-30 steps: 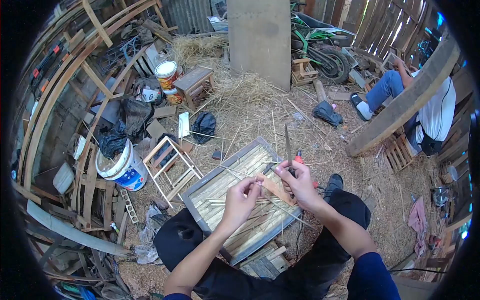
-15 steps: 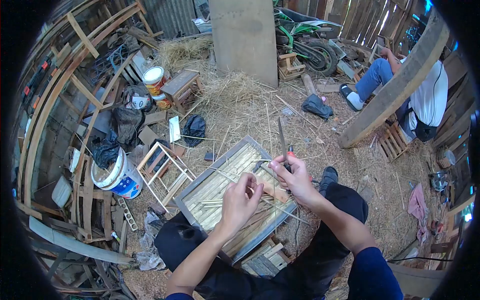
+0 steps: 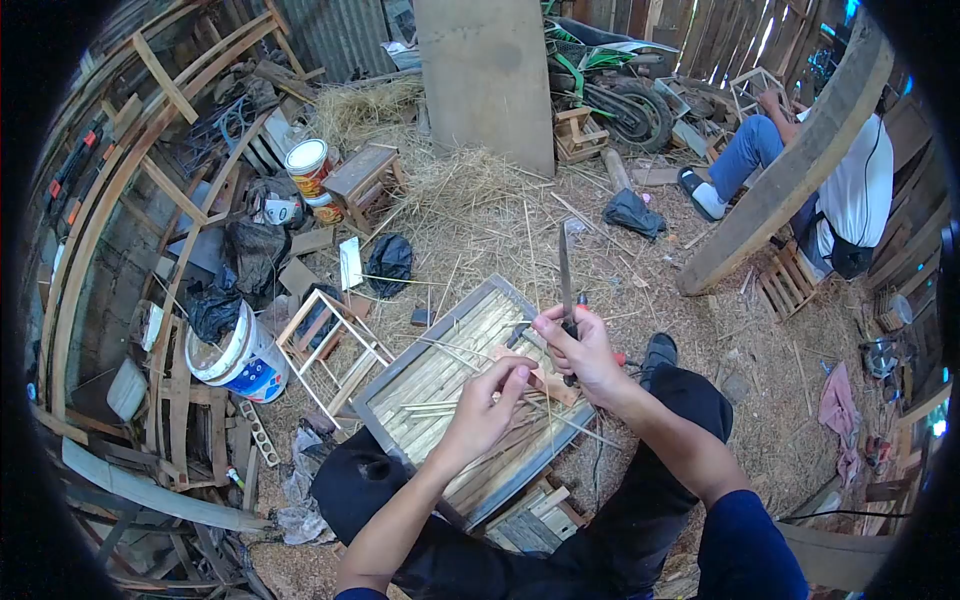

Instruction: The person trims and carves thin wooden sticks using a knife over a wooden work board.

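Note:
My right hand [image 3: 585, 355] is closed round the handle of a knife [image 3: 565, 265], its dark blade pointing up and away from me. Thumb and fingertips of my left hand [image 3: 487, 408] are pinched together just left of it; what they hold, if anything, is too small to make out. Under both hands, a framed slatted panel [image 3: 385, 400] lies tilted across my lap. Thin pale strips [image 3: 430, 407] are scattered over it. A small flat piece of wood [image 3: 558, 388] rests below my hands, partly hidden by them. One thin strand runs upright close to my right thumb.
A small wooden frame [image 3: 335, 350] and a white bucket [image 3: 240, 355] stand to the left. Beyond lie straw [image 3: 470, 195], a stool [image 3: 362, 175] and a motorbike [image 3: 630, 105]. A slanted post [image 3: 790, 165] rises at right, with a seated person [image 3: 860, 190] behind it.
My left hand has shifted slightly downward and its fingers have closed in. The knife has stayed nearly in place. The person at right has raised a small wooden frame.

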Demonstrator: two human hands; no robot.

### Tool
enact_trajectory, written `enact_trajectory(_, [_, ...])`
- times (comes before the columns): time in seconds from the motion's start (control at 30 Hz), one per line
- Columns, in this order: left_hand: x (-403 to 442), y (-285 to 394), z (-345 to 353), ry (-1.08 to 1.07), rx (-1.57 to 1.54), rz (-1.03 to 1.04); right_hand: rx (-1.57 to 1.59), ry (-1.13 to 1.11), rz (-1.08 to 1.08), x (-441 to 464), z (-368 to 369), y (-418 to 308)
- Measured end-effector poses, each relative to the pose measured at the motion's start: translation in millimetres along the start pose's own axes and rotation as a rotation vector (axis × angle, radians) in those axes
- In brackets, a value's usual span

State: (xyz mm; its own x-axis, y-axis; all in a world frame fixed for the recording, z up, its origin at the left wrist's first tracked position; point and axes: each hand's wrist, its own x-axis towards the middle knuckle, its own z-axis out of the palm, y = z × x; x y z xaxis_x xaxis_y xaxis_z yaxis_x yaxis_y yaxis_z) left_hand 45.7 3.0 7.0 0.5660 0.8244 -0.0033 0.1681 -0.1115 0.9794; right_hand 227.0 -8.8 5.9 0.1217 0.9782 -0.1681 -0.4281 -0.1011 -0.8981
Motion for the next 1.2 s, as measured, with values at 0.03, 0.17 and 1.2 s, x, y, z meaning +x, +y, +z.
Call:
enact_trajectory(0.03, [-0.7, -3.1, 1.8, -0.034, -0.075, -0.017, 0.014, 0.006, -0.002, 0.3, 0.0, 0.5])
enact_trajectory(0.17, [-1.2, -15.1, 8.9, -0.109, -0.093, 0.008, 0.020, -0.004, 0.002, 2.9, 2.1, -0.6])
enact_trajectory(1.2, [-13.5, -10.4, -5.8, 0.006, -0.282, -0.209, -1.003, -0.278, -0.513, -15.8, -4.5, 4.0])
